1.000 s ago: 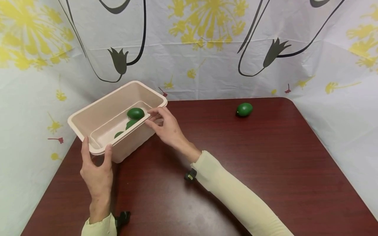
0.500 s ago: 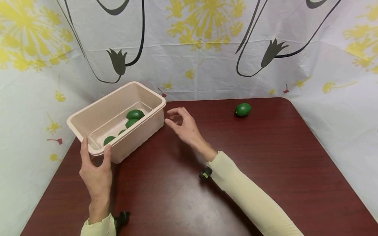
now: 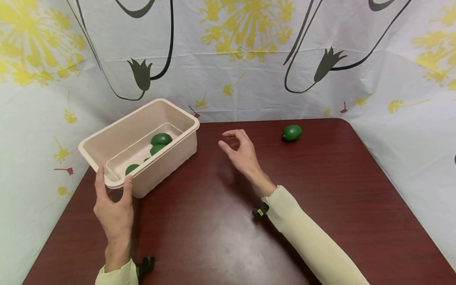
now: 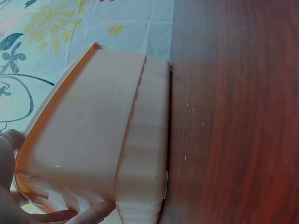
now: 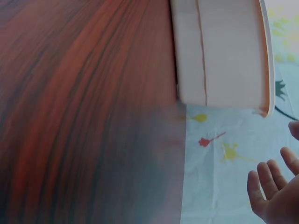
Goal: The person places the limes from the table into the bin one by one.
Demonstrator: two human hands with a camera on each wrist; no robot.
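Observation:
A beige plastic bin [image 3: 167,166] stands at the left of the table in the head view. My left hand [image 3: 114,213] holds its near corner, thumb and a finger spread at the rim; the left wrist view shows fingers [image 4: 96,212] against the end wall. Inside lie several green limes [image 3: 161,139], partly hidden by the near side wall. My right hand [image 3: 246,156] hovers over the table between the bin and a lone green lime [image 3: 292,133]. Its fingers are relaxed and hold nothing, as the right wrist view also shows beside the bin [image 5: 233,56].
The dark red-brown wooden table [image 3: 320,206] fills the lower view. A white sheet [image 3: 256,91] with yellow and grey flower prints hangs along its back and sides. The lone lime lies near the table's back edge.
My right hand has left the bin's rim and moved right, toward the lone lime. Another lime now shows at the bin's near end. My left hand stays at the corner.

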